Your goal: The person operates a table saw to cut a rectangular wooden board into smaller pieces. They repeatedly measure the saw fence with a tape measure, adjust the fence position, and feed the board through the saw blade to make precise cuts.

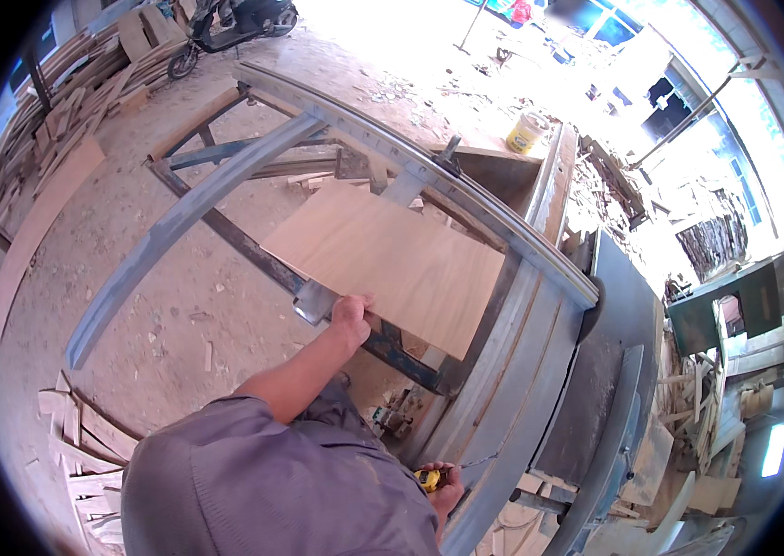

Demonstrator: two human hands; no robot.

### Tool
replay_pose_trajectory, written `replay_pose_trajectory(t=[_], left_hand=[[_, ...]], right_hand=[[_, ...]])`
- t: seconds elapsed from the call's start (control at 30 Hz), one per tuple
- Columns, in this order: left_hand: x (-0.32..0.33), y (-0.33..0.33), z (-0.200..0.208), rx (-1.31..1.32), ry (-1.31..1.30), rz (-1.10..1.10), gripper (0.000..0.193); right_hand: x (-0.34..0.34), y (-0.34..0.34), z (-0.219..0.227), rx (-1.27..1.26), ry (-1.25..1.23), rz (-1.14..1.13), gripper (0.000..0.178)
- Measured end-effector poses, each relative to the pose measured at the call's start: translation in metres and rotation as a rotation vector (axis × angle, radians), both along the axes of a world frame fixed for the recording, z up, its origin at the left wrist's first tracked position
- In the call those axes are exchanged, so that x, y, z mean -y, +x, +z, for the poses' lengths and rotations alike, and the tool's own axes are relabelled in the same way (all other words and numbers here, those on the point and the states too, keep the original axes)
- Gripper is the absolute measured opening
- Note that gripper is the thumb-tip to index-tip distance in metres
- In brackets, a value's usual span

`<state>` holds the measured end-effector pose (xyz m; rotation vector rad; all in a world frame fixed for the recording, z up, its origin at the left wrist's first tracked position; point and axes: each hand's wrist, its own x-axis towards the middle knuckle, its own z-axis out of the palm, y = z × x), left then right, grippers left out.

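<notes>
A flat, pale rectangular plywood panel [392, 264] with a smooth, faintly grained face lies tilted across a grey steel frame of long bars and rails [179, 218], its paint worn and dusty. The left hand [352, 318] reaches forward on an outstretched bare forearm from a grey short sleeve; its fingers [361, 301] are curled together onto the panel's near lower edge, the thumb side resting on top, the panel spreading up and to the right of them. Just left of those fingers a dull metal bracket [316, 302] sits under the panel's corner.

The right hand [445, 486] hangs low, close to the body, beside the curved grey edge of the machine desk [540, 371]. Its fingers are closed around a small yellow tape measure [428, 478], with what seems to be a thin blade of tape running out to the right, though it is too fine to tell for sure. Sawdust and wood offcuts [86, 445] litter the concrete floor left of and below the fingers.
</notes>
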<state>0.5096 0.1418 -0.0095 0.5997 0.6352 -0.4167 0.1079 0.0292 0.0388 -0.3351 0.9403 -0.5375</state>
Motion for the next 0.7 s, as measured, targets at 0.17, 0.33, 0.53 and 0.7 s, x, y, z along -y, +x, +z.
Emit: replay_pose_trajectory(t=[0.17,0.33,0.53,0.7], left_hand=[[0.034,-0.011,-0.026,0.054,0.009,-0.009,0.016],[0.081,-0.014,-0.001,0.028,0.114,-0.068,0.018],[0.124,0.031,-0.109,0.488,0.538,-0.418,0.009],[0.155,0.02,-0.118,0.232,0.102,-0.331,0.017]], right_hand=[[-0.01,-0.045,-0.023,-0.023,-0.047,0.009,0.032],[-0.013,-0.048,-0.026,0.022,-0.017,-0.077,0.032],[0.002,-0.032,-0.026,-0.015,-0.028,-0.112,0.034],[0.0,-0.022,-0.005,-0.166,0.053,-0.264,0.035]])
